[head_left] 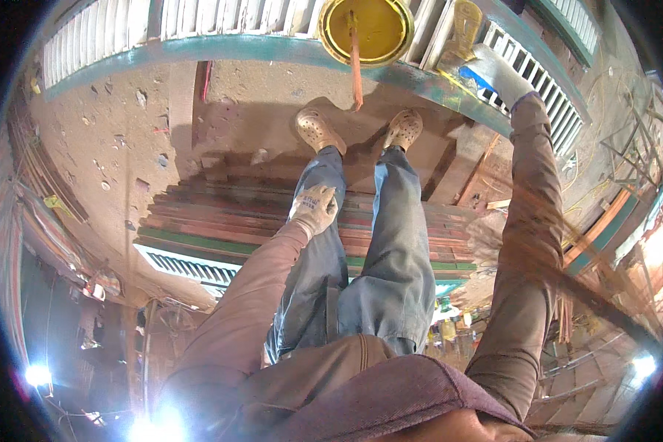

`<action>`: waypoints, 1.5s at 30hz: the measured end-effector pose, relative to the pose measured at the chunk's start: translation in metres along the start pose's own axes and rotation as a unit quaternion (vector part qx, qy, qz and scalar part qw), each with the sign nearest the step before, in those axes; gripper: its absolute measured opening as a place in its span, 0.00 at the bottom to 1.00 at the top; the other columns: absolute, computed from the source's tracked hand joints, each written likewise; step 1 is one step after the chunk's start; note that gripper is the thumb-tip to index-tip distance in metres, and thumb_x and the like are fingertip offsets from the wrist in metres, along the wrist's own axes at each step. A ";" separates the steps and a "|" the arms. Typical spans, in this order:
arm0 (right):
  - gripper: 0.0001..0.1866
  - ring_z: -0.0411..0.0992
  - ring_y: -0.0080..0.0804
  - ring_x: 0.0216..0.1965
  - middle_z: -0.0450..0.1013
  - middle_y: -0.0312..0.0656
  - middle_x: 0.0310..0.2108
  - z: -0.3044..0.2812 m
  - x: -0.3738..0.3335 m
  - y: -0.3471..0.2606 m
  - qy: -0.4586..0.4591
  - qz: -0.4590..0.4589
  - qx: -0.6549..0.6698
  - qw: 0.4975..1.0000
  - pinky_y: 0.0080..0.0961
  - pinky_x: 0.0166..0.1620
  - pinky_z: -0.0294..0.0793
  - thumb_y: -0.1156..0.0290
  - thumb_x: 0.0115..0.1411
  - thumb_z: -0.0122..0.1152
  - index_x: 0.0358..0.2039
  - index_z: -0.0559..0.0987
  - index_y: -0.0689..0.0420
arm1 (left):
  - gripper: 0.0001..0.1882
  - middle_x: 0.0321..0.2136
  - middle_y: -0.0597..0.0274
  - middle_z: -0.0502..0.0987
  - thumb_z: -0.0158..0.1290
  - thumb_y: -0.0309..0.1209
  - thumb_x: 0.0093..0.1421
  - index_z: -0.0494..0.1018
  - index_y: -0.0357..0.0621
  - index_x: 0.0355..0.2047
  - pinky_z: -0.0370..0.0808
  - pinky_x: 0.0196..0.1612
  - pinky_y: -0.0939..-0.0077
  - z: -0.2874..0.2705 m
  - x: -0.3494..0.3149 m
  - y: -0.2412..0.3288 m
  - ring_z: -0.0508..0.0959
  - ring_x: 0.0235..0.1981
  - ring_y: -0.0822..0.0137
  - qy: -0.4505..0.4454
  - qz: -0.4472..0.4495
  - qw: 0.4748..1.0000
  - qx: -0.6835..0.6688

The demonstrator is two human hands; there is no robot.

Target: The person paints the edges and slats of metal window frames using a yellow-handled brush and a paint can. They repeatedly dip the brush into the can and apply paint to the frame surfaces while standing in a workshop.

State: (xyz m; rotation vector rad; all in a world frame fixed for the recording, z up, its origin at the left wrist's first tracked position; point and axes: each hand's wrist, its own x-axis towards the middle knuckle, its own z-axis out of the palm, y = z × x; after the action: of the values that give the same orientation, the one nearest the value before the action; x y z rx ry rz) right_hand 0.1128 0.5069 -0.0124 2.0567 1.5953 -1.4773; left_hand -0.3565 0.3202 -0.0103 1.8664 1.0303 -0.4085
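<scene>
My left hand (314,209), in a pale work glove with dark printing, rests on my left leg with its fingers curled and nothing visible in them. At the upper right, my right hand (499,72) reaches out in a light glove. It is closed on a flat yellow paint-stained tool (465,31), whose exact kind I cannot make out. A blue patch (477,78) shows at its fingers. Under the tool lies a slatted white panel with a green frame (302,50). A round bucket (325,46), yellow inside, stands on the panel, with an orange-brown stick (355,62) across its rim.
Long reddish-brown boards (265,214) lie stacked behind my feet, with another slatted panel (188,267) by them. My clogs (320,130) stand on dusty ground strewn with debris. Loose sticks and boards (604,228) lie at the right. Bright lamps (38,376) glare low in view.
</scene>
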 end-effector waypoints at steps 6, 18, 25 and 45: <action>0.12 0.65 0.22 0.22 0.67 0.32 0.23 -0.020 0.031 0.001 -0.126 0.040 0.023 0.991 0.24 0.24 0.68 0.67 0.58 0.59 0.40 0.76 0.58 | 0.13 0.36 0.53 0.78 0.49 0.36 0.56 0.75 0.46 0.39 0.73 0.44 0.56 -0.035 0.022 0.004 0.77 0.40 0.51 -0.015 -0.027 0.999 0.024; 0.16 0.74 0.27 0.35 0.77 0.41 0.37 -0.004 -0.085 -0.008 0.126 0.138 0.421 0.888 0.25 0.38 0.74 0.68 0.55 0.65 0.41 0.79 0.64 | 0.20 0.47 0.43 0.74 0.51 0.34 0.64 0.69 0.32 0.52 0.69 0.57 0.63 -0.184 0.084 -0.078 0.74 0.52 0.52 0.445 -0.232 0.865 -0.010; 0.12 0.77 0.40 0.40 0.78 0.40 0.40 0.090 -0.088 -0.065 0.398 0.083 0.148 0.901 0.33 0.43 0.76 0.68 0.58 0.59 0.43 0.81 0.50 | 0.21 0.48 0.49 0.69 0.50 0.32 0.61 0.66 0.46 0.55 0.63 0.58 0.55 -0.308 0.255 -0.052 0.67 0.53 0.50 0.516 0.057 0.852 0.066; 0.14 0.77 0.31 0.43 0.79 0.43 0.41 0.123 -0.088 -0.098 0.562 0.270 0.276 0.732 0.29 0.48 0.75 0.73 0.58 0.64 0.45 0.80 0.59 | 0.26 0.54 0.50 0.65 0.48 0.32 0.53 0.66 0.50 0.56 0.53 0.60 0.42 -0.302 0.351 -0.056 0.61 0.58 0.47 0.459 0.127 0.858 0.195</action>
State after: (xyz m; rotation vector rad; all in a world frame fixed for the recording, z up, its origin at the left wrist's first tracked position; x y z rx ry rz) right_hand -0.0344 0.4140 0.0335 3.7054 0.4337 -0.4018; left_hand -0.2349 0.7585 -0.1143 2.6092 1.3311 0.5486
